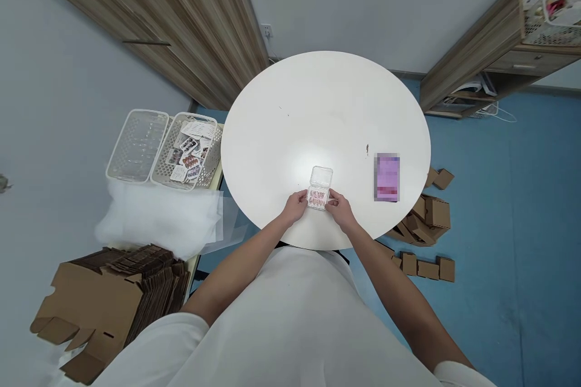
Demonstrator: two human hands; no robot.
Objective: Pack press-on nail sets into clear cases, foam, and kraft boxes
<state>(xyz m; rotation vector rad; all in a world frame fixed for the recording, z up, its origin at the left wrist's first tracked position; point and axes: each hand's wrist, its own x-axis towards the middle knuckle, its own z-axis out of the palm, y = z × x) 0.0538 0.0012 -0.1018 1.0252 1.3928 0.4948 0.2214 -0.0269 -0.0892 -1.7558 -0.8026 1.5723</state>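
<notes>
A small clear plastic case [321, 177] lies with its lid raised on the white round table [327, 91], near the front edge. Inside its base sits a set of press-on nails [317, 196], pinkish and arranged in two rows. My left hand [296, 205] grips the left side of the case, fingers closed at its edge. On the opposite side, my right hand [339, 208] has its thumb and fingers pinched at the case's right edge. Whether any small piece is between the right fingertips is too small to tell.
A blurred pink-purple rectangle [387, 178] lies at the table's right. White baskets [157, 175] hold clear cases and nail sets at left, above plastic sheets [158, 214] and flattened cardboard boxes [100, 290]. Folded small boxes [438, 213] sit on the floor at right.
</notes>
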